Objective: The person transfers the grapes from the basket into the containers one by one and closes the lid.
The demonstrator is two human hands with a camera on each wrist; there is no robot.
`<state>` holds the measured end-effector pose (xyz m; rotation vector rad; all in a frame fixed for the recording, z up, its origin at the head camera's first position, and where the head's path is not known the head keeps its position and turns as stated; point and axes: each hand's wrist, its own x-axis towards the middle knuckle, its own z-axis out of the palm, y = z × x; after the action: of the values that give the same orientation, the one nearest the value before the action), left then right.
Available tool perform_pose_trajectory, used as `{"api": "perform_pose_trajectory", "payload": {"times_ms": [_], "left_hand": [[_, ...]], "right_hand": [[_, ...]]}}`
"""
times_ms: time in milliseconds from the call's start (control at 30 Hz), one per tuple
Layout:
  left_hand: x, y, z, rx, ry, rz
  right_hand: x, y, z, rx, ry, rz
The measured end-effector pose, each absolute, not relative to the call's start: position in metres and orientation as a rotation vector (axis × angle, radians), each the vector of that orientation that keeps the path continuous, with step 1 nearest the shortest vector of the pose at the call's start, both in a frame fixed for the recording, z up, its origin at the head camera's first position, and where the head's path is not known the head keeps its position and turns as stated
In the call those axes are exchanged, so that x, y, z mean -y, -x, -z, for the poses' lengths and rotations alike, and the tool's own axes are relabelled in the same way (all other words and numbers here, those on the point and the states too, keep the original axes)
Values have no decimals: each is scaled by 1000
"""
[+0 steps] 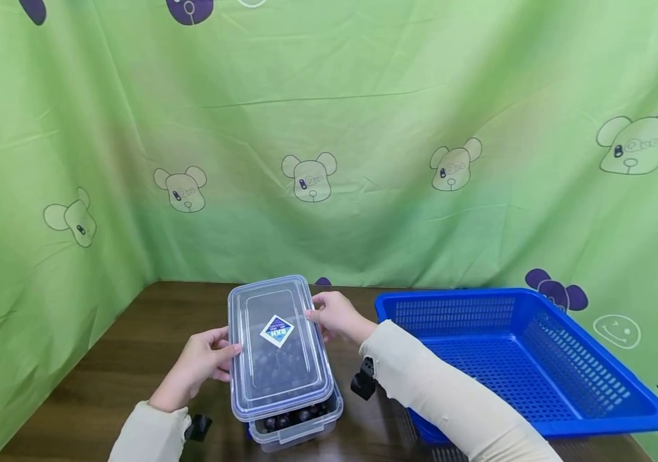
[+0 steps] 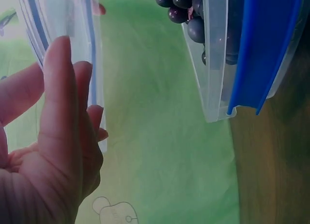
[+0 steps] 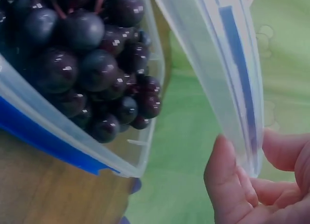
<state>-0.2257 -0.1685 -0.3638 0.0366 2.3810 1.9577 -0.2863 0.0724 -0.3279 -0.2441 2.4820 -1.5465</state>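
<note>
My left hand and right hand hold a clear rectangular lid by its two long sides. It is tilted above a clear plastic container, apart from it in both wrist views. Thumb and fingers of the right hand pinch the lid's rim in the right wrist view; the left hand grips the opposite edge, thumb on top. Dark purple grapes fill the container. A blue side latch runs along the container's side in the left wrist view. The lid hides most of the container from the head view.
A large blue plastic basket stands to the right on the brown wooden table, partly behind my right sleeve. Green cloth printed with bear faces hangs behind and at the sides.
</note>
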Motion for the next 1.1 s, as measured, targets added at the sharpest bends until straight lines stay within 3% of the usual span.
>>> {"api": "perform_pose_trajectory", "payload": {"times_ms": [267, 1100], "left_hand": [[169, 230, 371, -2278, -164, -1867], [168, 231, 390, -2240, -184, -1758]], "right_hand": [[-79, 289, 337, -2438, 178, 1457], [-72, 291, 360, -2608, 216, 1114]]}}
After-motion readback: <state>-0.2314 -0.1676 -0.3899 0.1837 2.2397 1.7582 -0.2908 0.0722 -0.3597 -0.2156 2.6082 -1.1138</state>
